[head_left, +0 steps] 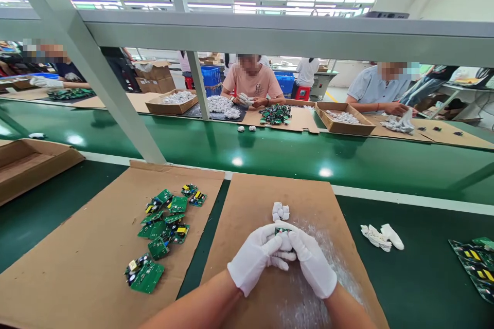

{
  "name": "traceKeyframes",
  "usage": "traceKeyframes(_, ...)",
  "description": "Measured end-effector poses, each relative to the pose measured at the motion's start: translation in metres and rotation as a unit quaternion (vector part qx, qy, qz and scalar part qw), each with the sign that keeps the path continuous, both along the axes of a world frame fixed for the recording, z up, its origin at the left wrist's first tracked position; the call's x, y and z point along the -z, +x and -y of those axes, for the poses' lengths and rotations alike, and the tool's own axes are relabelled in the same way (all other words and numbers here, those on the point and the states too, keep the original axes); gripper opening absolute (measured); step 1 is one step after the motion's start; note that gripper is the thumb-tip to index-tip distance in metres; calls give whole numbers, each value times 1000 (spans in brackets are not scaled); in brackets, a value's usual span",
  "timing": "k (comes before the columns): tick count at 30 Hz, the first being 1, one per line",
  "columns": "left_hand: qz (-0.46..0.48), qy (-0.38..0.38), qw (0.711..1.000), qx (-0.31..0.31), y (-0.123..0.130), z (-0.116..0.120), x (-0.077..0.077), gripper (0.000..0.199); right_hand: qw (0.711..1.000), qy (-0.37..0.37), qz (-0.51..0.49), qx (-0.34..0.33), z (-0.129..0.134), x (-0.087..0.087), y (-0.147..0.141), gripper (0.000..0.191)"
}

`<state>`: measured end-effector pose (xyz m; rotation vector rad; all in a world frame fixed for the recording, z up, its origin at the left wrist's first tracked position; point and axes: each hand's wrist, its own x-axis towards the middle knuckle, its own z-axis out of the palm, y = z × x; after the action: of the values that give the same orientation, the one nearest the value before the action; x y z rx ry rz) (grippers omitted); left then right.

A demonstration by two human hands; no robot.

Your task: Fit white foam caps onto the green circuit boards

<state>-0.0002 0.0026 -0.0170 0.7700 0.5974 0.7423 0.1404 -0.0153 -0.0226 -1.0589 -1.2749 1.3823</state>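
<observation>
White gloves cover both my hands, which meet over the cardboard sheet (247, 205) in front of me. Between them is a small green circuit board (283, 230) with a white lump on it, mostly hidden by my fingers. My left hand (258, 253) grips it from the left side, fingers curled beneath. From the right, my right hand (312, 259) closes on it with thumb and fingers. Just beyond my fingertips lie a few small white pieces (280, 211). White smears mark the cardboard near my right wrist.
Several green circuit boards (170, 221) lie on the left cardboard sheet (88, 236). An open cardboard box (31, 167) stands at far left. Crumpled white gloves (380, 237) and a board panel (473, 264) are at right. A slanted post (104, 82) crosses ahead; people work beyond the green belt (278, 154).
</observation>
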Motion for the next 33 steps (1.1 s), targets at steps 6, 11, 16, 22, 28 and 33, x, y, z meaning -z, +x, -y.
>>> traceKeyframes(6,16,-17,999,23,-1,-1,-3,32,999,-8,32,0,-1,3,2,43)
traceKeyframes(11,-13,-4,1000,2,-2,0,-3,32,977,60,205,18,0,2,2,39)
traceKeyframes(16,-24,-21,999,-15,-1,1,-4,32,968,97,232,-12,0,-1,4,37)
traceKeyframes(22,-18,-32,999,-28,-2,1,-2,34,954,112,278,0,2,-7,2,31)
traceKeyframes(28,10,-90,996,-8,-1,-1,-5,31,979,70,172,-79,-2,-7,9,43)
traceKeyframes(33,-53,-34,998,-21,1,1,-8,35,987,63,141,-54,-2,-12,4,36)
